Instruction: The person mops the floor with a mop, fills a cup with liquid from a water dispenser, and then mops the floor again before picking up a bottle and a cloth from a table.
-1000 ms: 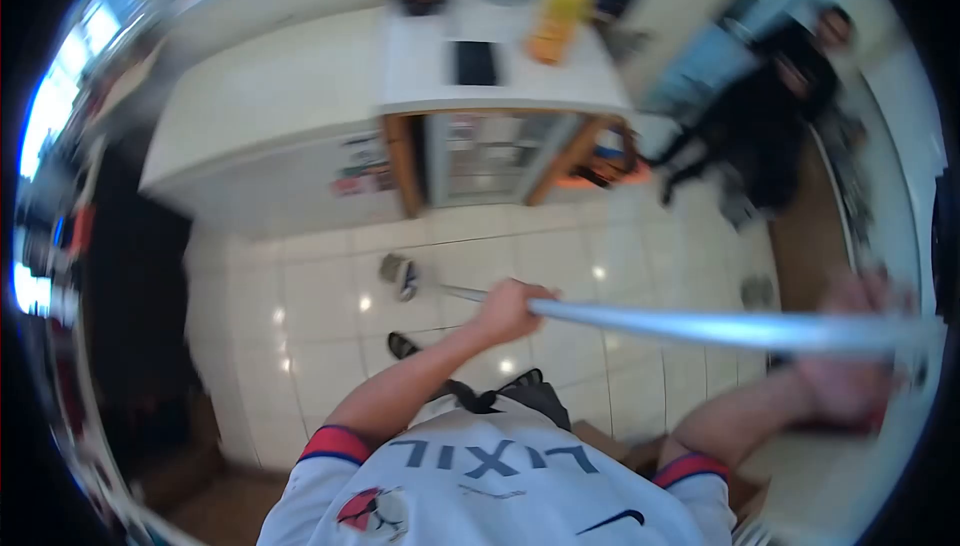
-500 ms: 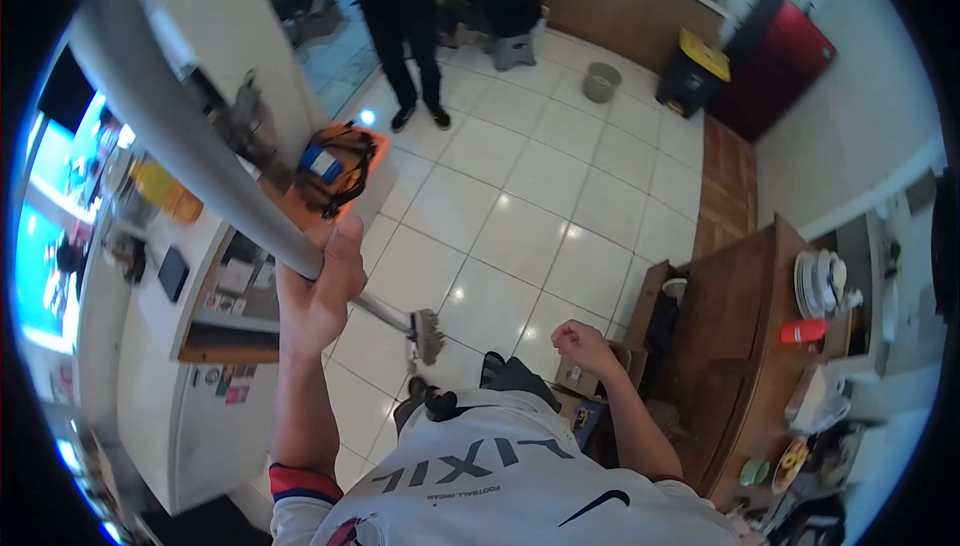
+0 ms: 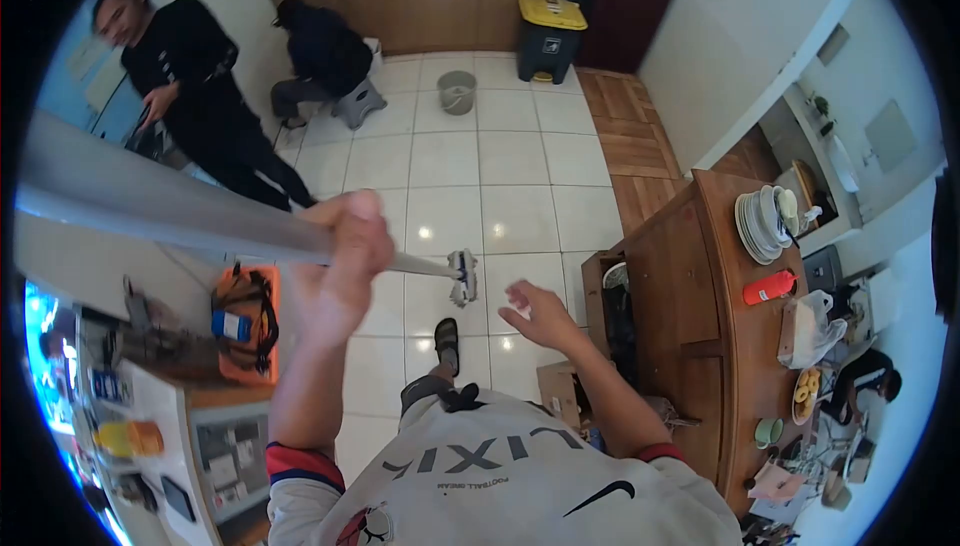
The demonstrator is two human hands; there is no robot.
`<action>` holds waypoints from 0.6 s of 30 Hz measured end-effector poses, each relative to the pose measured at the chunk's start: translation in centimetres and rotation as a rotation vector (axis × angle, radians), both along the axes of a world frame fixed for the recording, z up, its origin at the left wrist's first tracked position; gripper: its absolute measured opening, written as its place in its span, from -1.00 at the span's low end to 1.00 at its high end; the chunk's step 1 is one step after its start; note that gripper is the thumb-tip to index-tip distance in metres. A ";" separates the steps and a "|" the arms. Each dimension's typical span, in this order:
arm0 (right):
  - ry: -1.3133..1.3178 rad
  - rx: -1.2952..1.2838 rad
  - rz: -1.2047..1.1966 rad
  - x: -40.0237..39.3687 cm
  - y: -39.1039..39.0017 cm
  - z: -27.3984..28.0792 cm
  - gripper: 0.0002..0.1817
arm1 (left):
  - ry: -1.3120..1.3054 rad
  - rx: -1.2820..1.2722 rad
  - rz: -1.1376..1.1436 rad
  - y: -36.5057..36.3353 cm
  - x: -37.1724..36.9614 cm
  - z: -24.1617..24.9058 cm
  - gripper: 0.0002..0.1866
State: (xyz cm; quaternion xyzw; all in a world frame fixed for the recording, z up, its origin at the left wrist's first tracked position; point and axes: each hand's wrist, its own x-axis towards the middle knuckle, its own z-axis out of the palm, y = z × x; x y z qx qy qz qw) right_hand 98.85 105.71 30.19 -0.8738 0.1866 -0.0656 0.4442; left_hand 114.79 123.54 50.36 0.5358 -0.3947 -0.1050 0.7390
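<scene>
My left hand (image 3: pixel 345 271) is closed around the long grey handle of a mop (image 3: pixel 190 196). The handle runs from the upper left, close to the camera, down to the mop head (image 3: pixel 463 278) on the white tiled floor. That head rests just beyond my sandalled foot (image 3: pixel 447 344). Over the floor to the right, my right hand (image 3: pixel 538 314) is held out with nothing in it, its fingers loosely bent and apart. It is nearest to the mop head and touches nothing.
A wooden cabinet (image 3: pixel 690 316) bearing plates and a red bottle (image 3: pixel 769 287) stands at right. Left is an orange crate (image 3: pixel 262 376) holding a bag. Farther off are a grey bucket (image 3: pixel 457 93), a yellow-lidded bin (image 3: pixel 551 38), a standing person (image 3: pixel 195 76) and someone seated (image 3: pixel 325 51).
My view has swung right and forward. The mop head sits farther ahead of my feet, and my right hand has opened from a loose curl. My left hand keeps its grip.
</scene>
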 end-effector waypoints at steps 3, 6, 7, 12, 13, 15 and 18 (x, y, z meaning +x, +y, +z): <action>-0.374 -0.215 -0.042 8.0 -2.9 4.6 -0.65 | 0.015 0.003 -0.172 -7.7 3.2 0.7 -0.62; -0.584 -0.180 -0.131 15.1 -8.3 8.0 -0.68 | -0.027 0.068 -0.246 -17.2 6.0 2.4 -0.65; -0.558 0.006 -0.149 16.6 -10.5 8.5 -0.70 | -0.020 0.074 -0.227 -20.4 6.3 3.4 -0.60; -0.658 0.046 -0.533 20.9 -26.8 5.7 -0.72 | -0.177 0.183 -0.379 -37.0 9.6 5.4 -0.66; -0.724 0.003 -0.644 20.6 -30.0 5.2 -0.69 | -0.250 0.041 -0.418 -40.1 10.1 4.7 -0.72; -0.908 0.121 -0.878 21.4 -35.8 5.1 -0.60 | -0.317 -0.104 -0.444 -45.2 12.3 2.3 -0.70; -0.805 0.355 -1.034 19.3 -43.3 6.5 -0.50 | -0.406 0.314 -0.606 -49.2 18.3 -4.2 -0.59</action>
